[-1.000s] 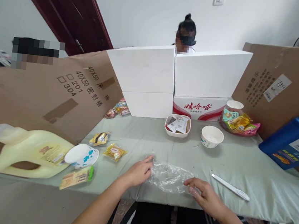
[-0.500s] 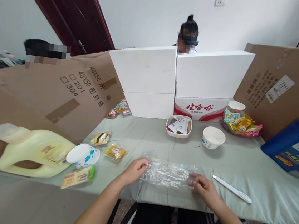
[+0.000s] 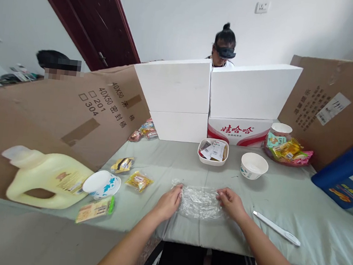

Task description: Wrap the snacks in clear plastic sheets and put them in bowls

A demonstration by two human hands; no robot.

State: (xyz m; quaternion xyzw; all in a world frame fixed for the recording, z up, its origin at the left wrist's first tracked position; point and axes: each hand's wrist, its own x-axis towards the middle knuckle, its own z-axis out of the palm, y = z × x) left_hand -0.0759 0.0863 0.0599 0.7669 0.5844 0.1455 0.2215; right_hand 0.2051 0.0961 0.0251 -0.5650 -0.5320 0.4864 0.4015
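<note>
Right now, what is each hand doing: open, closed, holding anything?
Left hand: fingers pinched on the left edge of the clear plastic bag, which lies on the table.
Right hand: fingers pinched on the bag's right edge.

Both bare forearms extend forward from the lower edge of the view and converge toward the centre. Left hand [image 3: 168,203]: palm down, fingers curled, fingertips pinched together at its inner side. Right hand [image 3: 231,203]: palm down, knuckles up, fingers bent and pinched likewise. Hands level with each other, near but apart.
</note>
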